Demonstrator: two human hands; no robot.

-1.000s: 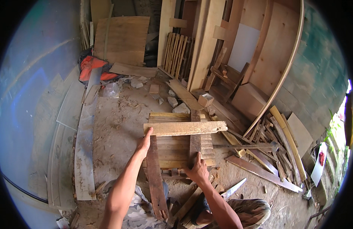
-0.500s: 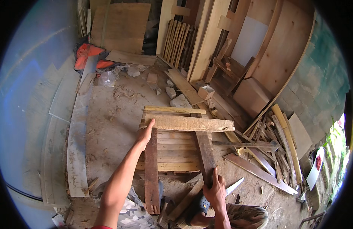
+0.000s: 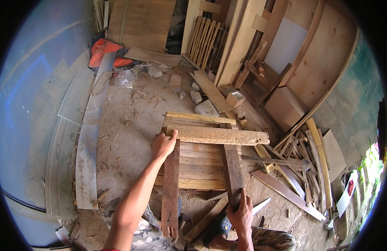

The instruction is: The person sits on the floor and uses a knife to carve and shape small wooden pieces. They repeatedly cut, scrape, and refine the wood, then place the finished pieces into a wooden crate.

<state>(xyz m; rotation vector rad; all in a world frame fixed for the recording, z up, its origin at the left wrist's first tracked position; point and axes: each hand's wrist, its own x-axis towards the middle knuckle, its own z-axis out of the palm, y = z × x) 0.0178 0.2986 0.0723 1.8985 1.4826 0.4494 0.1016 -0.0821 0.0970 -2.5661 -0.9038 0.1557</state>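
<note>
Plank (image 3: 220, 135) first: it's the pale, rough one, starting right at the left hand (image 3: 163, 145) and running off to that hand's right, across the top of both dark boards. Left thumb is on top of the end and the hand is closed around it, though most of the fingers underneath are out of sight.

Left dark board (image 3: 171, 188) comes down from just beside that same hand toward the person. Right dark board (image 3: 232, 175) has its near end at the right hand (image 3: 241, 213), and its far end pokes out a little past the plank. That hand has its index finger stretched along the board; the underside is hidden, so I can't tell how tightly it's gripping, if at all.

Under all this is a low slatted stand (image 3: 202, 167), between the hands and mostly beyond the right one.

Clutter-wise, a long bar (image 3: 281, 160) sticks out sideways beyond the right hand, reaching the scrap wood pile (image 3: 315, 167) off to the right. Pale blade (image 3: 261, 206) is just right of that hand, a dark sandal (image 3: 222, 228) just left of it, and a loose board (image 3: 208, 219) lies further left again. Way beyond the left hand there's an orange and black bundle (image 3: 103, 52).
</note>
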